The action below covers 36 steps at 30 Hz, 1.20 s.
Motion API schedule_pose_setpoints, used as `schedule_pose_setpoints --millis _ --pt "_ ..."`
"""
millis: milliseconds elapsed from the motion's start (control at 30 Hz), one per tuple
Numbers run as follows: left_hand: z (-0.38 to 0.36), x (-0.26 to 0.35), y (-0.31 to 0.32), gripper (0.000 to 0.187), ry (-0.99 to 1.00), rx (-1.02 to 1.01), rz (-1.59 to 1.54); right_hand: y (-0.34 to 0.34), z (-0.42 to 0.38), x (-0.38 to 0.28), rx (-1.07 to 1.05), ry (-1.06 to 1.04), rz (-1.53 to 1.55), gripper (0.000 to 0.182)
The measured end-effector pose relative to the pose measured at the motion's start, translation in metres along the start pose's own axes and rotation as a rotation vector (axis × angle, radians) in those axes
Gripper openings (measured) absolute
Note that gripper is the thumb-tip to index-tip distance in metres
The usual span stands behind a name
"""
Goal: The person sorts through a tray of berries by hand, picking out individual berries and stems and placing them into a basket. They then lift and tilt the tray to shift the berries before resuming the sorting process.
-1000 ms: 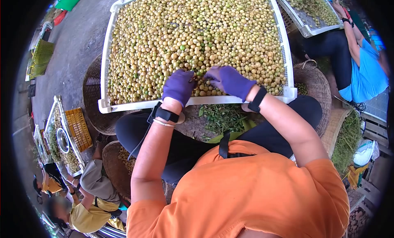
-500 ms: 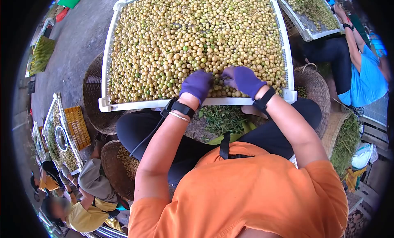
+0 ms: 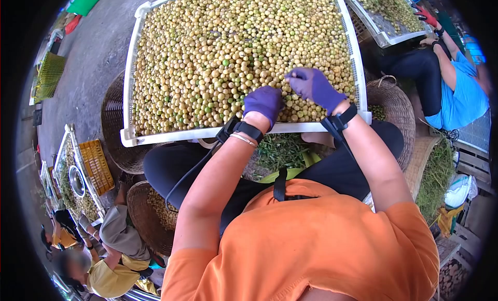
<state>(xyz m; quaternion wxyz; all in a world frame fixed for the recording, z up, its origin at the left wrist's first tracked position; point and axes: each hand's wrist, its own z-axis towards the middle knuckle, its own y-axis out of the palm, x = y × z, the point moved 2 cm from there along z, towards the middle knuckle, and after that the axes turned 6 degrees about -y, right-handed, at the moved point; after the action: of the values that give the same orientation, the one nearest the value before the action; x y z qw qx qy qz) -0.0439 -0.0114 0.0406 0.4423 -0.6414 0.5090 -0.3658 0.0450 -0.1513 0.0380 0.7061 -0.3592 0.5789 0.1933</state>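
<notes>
A white slatted tray [image 3: 187, 136] in front of me holds a thick layer of small round yellow-brown fruits [image 3: 197, 62], with a few green ones among them. Both my hands wear purple gloves. My left hand [image 3: 263, 105] rests low over the fruits near the tray's front edge, its fingers curled and their tips hidden. To its right, my right hand [image 3: 314, 88] is bent just above the fruits, thumb and fingers drawn together. Whatever sits between those fingertips is too small to make out.
Woven baskets stand at the tray's left [image 3: 115, 124] and right [image 3: 397, 106]; another basket [image 3: 136, 207] holds fruits. Green stems [image 3: 282, 150] lie under the tray. A co-worker in blue [image 3: 459, 93] sits by a second tray [image 3: 394, 40]. More people sit lower left beside a yellow crate [image 3: 96, 166].
My left hand has shifted right along the front of the tray. My right hand has moved slightly up and right, off the fruits. The co-worker's red-gloved hand now shows at upper right.
</notes>
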Motion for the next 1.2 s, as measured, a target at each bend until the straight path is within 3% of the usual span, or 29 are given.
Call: schedule_pose_setpoints --millis 67,233,333,367,467,500,533,600,733,833,933,967,1067,1200 --pt "-0.004 0.002 0.001 0.024 -0.040 0.059 -0.031 0.008 -0.001 0.001 -0.023 -0.401 -0.540 0.019" --pt "-0.013 -0.010 -0.004 0.022 -0.074 0.119 -0.191 0.041 -0.008 0.013 -0.255 -0.358 -1.111 0.012" --pt "-0.009 -0.012 -0.001 0.020 -0.078 0.101 -0.099 0.051 -0.016 0.001 -0.314 -0.299 -1.228 0.013" --pt "-0.009 -0.011 -0.004 0.020 -0.103 0.089 -0.079 0.048 -0.014 0.009 -0.290 -0.303 -1.141 0.016" --pt "-0.011 -0.010 -0.006 0.019 -0.133 0.072 -0.043 0.006 -0.021 -0.003 -0.152 -0.206 -0.450 0.019" --pt "-0.010 -0.011 -0.005 0.020 -0.111 0.080 -0.043 -0.008 -0.023 -0.005 -0.127 -0.254 -0.554 0.021" --pt "-0.009 -0.012 -0.003 0.020 -0.087 0.089 -0.042 -0.020 -0.023 -0.004 -0.181 -0.132 -0.695 0.022" --pt "-0.008 -0.012 -0.005 0.020 -0.092 0.073 -0.056 -0.031 -0.027 -0.002 -0.099 -0.194 -0.817 0.022" --pt "-0.009 -0.018 0.000 0.020 -0.001 0.131 -0.084 -0.028 -0.018 -0.009 -0.073 -0.201 -0.736 0.022" --pt "-0.006 -0.023 -0.005 0.020 -0.018 0.125 -0.225 -0.003 -0.013 -0.020 -0.075 -0.299 -0.850 0.017" --pt "-0.014 -0.044 -0.017 0.021 -0.129 0.131 -0.461 0.019 -0.001 0.007 -0.248 -0.188 -1.141 0.016" --pt "-0.017 -0.054 -0.016 0.020 -0.196 0.235 -0.634 0.024 0.000 0.014 -0.225 -0.220 -1.201 0.011" --pt "-0.017 -0.077 -0.013 0.018 -0.207 0.476 -0.545 0.026 -0.006 0.013 -0.148 -0.395 -1.260 0.010" --pt "-0.018 -0.047 -0.019 0.019 -0.001 0.313 -0.257 0.031 -0.004 0.006 -0.202 -0.347 -1.347 0.011"
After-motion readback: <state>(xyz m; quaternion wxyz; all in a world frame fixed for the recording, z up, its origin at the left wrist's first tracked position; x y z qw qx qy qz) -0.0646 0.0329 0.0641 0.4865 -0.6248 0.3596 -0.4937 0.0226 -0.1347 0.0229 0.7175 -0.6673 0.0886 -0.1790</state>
